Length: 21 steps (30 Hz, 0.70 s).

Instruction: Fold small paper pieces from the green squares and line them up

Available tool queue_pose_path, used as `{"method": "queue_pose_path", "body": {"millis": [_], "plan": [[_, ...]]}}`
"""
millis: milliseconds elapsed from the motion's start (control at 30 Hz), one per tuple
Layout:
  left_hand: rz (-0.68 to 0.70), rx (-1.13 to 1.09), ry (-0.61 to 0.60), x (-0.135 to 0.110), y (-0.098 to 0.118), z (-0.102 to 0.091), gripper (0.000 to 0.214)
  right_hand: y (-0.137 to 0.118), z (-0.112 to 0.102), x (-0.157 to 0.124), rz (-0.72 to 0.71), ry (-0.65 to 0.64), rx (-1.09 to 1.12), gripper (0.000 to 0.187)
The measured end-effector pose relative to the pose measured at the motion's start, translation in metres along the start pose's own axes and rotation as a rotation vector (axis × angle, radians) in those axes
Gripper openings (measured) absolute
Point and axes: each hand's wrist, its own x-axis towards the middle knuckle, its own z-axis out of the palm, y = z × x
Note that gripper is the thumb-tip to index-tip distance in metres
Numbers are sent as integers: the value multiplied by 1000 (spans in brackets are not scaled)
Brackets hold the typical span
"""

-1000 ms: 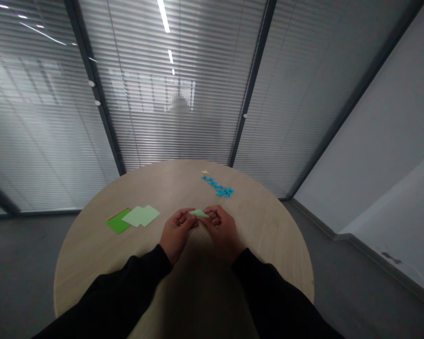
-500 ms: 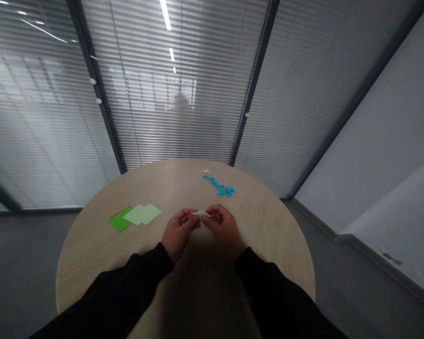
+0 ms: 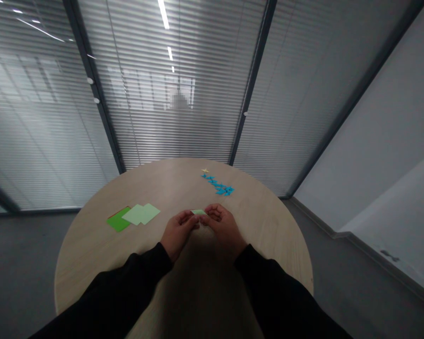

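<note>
A small folded piece of pale green paper (image 3: 198, 212) is pinched between my two hands over the middle of the table. My left hand (image 3: 178, 231) grips its left side, thumb and fingers closed together. On the opposite side, my right hand (image 3: 223, 228) holds the paper with thumb and curled fingers. The fingers cover much of the paper, so its full folded shape is hidden. Left of my hands lie flat pale green paper squares (image 3: 141, 214), partly over a brighter green stack of paper (image 3: 118, 220) with a red edge showing.
Several small blue folded paper pieces (image 3: 219, 185) lie in a slanting row beyond my right hand. A yellow folded paper star (image 3: 205, 170) sits at the row's far end. The round wooden table (image 3: 268, 221) stands before a glass wall with blinds (image 3: 183, 132).
The pale green paper between my fingers has turned or been folded: its raised peak now looks lower and flatter. My thumbs have shifted slightly. The whole view has drifted a little.
</note>
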Motion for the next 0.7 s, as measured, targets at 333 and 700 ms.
{"method": "queue_pose_path", "body": {"millis": [333,700], "plan": [[112,298,3,1,5,-2,29,3,2,-3,-57,-52,-31,24],[94,172,23,0,4,0,31,-6,2,-8,-228,74,-453,17]]}}
